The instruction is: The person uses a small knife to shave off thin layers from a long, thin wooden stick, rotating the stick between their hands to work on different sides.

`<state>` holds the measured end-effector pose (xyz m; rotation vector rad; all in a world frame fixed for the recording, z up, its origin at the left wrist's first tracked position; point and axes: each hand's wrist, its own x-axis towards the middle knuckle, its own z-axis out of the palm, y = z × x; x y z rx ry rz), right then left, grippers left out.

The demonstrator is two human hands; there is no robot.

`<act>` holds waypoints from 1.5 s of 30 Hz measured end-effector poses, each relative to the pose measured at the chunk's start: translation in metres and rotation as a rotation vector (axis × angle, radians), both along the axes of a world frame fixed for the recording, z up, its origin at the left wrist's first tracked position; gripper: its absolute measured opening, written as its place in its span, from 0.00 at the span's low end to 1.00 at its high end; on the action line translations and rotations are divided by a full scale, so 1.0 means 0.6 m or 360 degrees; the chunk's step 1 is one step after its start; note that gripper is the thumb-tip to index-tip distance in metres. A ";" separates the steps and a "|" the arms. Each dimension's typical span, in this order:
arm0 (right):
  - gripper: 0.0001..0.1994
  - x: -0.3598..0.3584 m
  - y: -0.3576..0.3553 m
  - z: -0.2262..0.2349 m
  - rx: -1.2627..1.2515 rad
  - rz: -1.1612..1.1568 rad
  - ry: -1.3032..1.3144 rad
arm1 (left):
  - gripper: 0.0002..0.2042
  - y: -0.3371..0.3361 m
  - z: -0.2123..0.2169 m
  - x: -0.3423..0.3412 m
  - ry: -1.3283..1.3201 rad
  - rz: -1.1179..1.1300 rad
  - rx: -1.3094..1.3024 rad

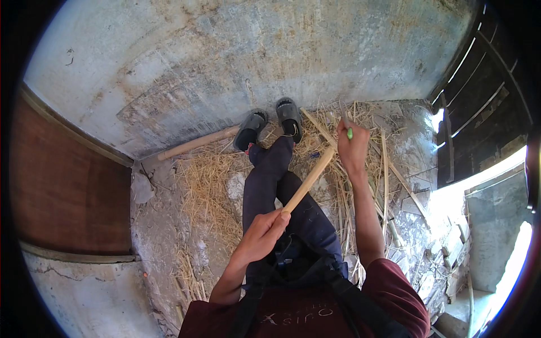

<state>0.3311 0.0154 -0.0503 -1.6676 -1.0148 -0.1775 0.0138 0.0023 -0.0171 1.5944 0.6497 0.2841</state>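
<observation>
My left hand [262, 235] is closed around the near end of a pale, smooth wooden stick [309, 181]. The stick slants up and to the right over my crossed legs, its far end close to my right wrist. In my right hand [354, 151], the fingers are wrapped round the green handle of a knife [349, 134]. Its thin blade points away from me, toward the wall, and looks narrow and partly blurred. The blade appears apart from the stick.
Straw and shavings [205, 188] litter the floor around my legs. Several long split strips [384, 180] lie at the right. A round pole [197, 142] rests along the foot of the stained wall [270, 56]. A brown wooden panel [73, 180] stands at the left, dark slats [484, 96] at the right.
</observation>
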 end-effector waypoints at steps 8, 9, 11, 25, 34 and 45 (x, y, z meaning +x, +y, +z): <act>0.05 -0.135 -0.064 0.008 -0.0112 0.0705 -0.0099 | 0.20 0.031 -0.009 0.010 -0.0228 0.0152 -0.0537; 0.05 -0.147 -0.069 0.006 -0.0141 0.0778 -0.0138 | 0.20 0.032 -0.005 0.015 -0.0237 0.0118 -0.0606; 0.06 -0.159 -0.071 -0.012 -0.0171 0.0821 -0.0179 | 0.21 0.033 0.005 0.023 -0.0255 0.0048 -0.0746; 0.07 -0.158 -0.048 0.003 -0.0165 0.0578 -0.0279 | 0.21 0.014 0.014 0.030 -0.0257 0.0144 -0.0184; 0.08 0.033 -0.004 -0.029 -0.0114 -0.0019 0.0161 | 0.17 -0.001 -0.009 -0.011 -0.0006 0.0120 0.0331; 0.04 -0.189 -0.058 0.000 -0.0261 0.0659 -0.0189 | 0.16 0.028 0.004 0.024 -0.0048 0.0314 0.0464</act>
